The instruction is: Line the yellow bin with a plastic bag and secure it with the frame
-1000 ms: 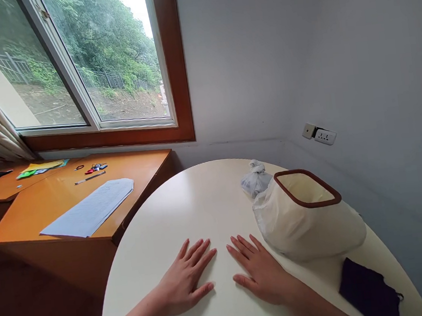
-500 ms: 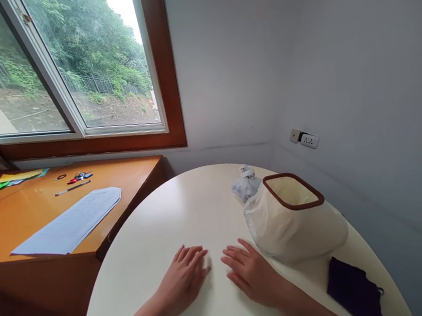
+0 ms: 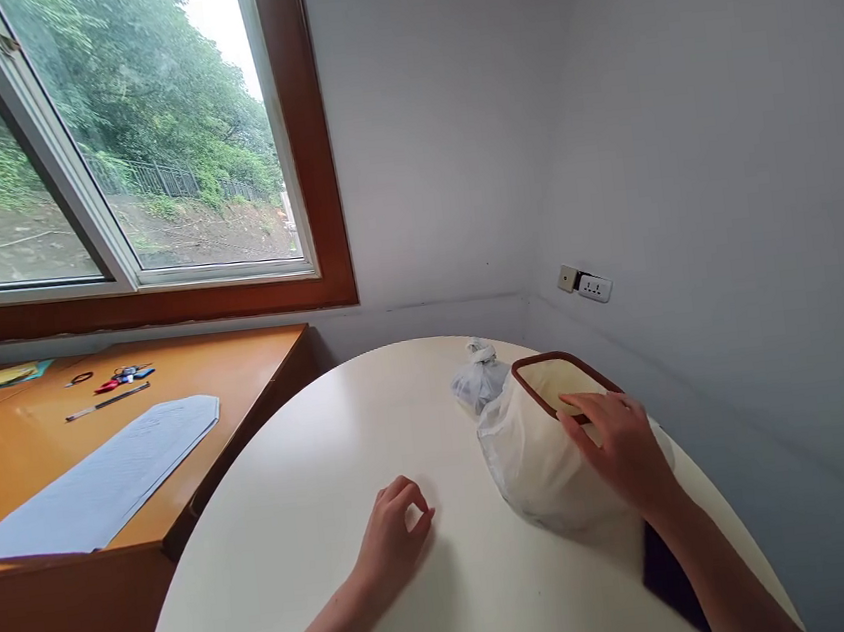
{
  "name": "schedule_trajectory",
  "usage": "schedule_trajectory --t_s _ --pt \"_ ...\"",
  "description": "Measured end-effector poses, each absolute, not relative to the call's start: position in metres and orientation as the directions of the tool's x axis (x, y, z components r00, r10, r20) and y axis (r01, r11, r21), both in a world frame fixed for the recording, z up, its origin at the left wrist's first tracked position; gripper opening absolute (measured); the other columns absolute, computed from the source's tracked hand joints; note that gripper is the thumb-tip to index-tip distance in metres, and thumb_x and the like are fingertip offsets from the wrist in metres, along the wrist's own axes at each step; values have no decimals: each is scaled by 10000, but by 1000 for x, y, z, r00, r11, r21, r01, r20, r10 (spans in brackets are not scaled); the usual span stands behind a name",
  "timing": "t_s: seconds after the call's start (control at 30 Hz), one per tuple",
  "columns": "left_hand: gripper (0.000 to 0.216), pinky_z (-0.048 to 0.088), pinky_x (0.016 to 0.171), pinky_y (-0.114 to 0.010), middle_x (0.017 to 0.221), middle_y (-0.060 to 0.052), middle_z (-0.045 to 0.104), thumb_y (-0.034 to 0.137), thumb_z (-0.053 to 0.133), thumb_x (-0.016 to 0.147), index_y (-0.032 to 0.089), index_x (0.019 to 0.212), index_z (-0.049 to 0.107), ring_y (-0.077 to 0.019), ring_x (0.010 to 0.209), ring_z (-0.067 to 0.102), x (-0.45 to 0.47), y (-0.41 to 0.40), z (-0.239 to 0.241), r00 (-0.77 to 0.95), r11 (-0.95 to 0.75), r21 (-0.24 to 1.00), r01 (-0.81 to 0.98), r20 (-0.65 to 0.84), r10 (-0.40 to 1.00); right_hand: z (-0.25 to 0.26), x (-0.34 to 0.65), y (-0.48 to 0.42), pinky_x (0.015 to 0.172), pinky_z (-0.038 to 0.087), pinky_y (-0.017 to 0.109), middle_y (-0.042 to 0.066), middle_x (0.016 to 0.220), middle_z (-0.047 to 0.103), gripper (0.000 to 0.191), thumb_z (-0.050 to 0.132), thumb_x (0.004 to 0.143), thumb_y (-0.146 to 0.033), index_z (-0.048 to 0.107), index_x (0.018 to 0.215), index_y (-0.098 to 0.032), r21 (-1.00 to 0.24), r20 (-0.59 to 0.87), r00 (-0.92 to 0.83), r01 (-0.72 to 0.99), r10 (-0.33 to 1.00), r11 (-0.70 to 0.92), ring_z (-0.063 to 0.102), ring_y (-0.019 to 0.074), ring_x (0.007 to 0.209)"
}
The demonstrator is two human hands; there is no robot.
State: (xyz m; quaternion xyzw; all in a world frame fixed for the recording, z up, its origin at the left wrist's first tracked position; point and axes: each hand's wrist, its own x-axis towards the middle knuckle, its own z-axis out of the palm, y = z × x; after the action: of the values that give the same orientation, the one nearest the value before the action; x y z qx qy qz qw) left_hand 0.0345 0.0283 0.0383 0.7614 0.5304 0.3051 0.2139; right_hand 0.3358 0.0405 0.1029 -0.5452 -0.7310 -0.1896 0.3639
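A cream fabric basket [image 3: 534, 455] with a brown rim stands on the round white table [image 3: 322, 508] at the right. My right hand [image 3: 621, 446] lies over the basket's near rim, fingers spread and resting on it. My left hand [image 3: 394, 538] rests on the tabletop left of the basket, its fingers curled under into a loose fist with nothing visible in them. A small knotted grey plastic bag [image 3: 480, 378] sits just behind the basket.
A dark cloth [image 3: 665, 577] lies near the table's right edge, partly under my right forearm. A wooden desk [image 3: 43, 436] at left carries a paper sheet [image 3: 99, 481], a pen and small items. Walls close in at the back and right.
My right hand lifted from the tabletop and moved right onto the basket's rim. My left hand's flat fingers curled into a fist. The view swung to the right.
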Motion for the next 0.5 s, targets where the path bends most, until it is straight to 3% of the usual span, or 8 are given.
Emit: schedule_trajectory --t_s 0.13,0.3,0.4,0.43,0.5 --pt "216 501 696 -373 865 -57 591 345 450 855 219 684 489 -224 817 594 34 26 38 254 -368 679 636 266 930 100 336 39 833 382 368 37 785 669 224 431 912 -327 586 837 -185 -155 702 -208 889 681 431 597 172 746" --pt "275 518 674 -371 908 -68 592 400 404 891 222 732 540 -208 767 602 36 23 41 244 -387 718 578 300 922 101 316 30 771 385 337 24 734 642 202 447 910 -318 564 813 -186 -169 726 -226 857 649 487 588 158 702" --pt "247 510 805 -414 1099 -95 564 414 419 895 248 1014 558 -242 960 594 38 21 40 265 -431 715 550 340 902 102 294 18 743 376 321 10 707 620 170 464 901 -292 552 802 -186 -183 744 -244 821 622 541 569 147 672" --pt "342 480 881 -445 1207 -111 515 428 464 875 261 1174 482 -266 1078 549 39 19 38 270 -448 711 542 357 894 102 286 14 739 371 319 6 696 611 151 474 895 -275 547 799 -185 -193 750 -248 804 613 562 559 144 661" --pt "759 387 994 -516 1403 -147 327 492 588 787 279 1396 186 -327 1283 363 41 16 34 273 -465 713 525 377 885 103 268 6 733 363 319 1 676 592 107 499 878 -238 539 796 -183 -218 760 -260 761 595 611 538 142 647"
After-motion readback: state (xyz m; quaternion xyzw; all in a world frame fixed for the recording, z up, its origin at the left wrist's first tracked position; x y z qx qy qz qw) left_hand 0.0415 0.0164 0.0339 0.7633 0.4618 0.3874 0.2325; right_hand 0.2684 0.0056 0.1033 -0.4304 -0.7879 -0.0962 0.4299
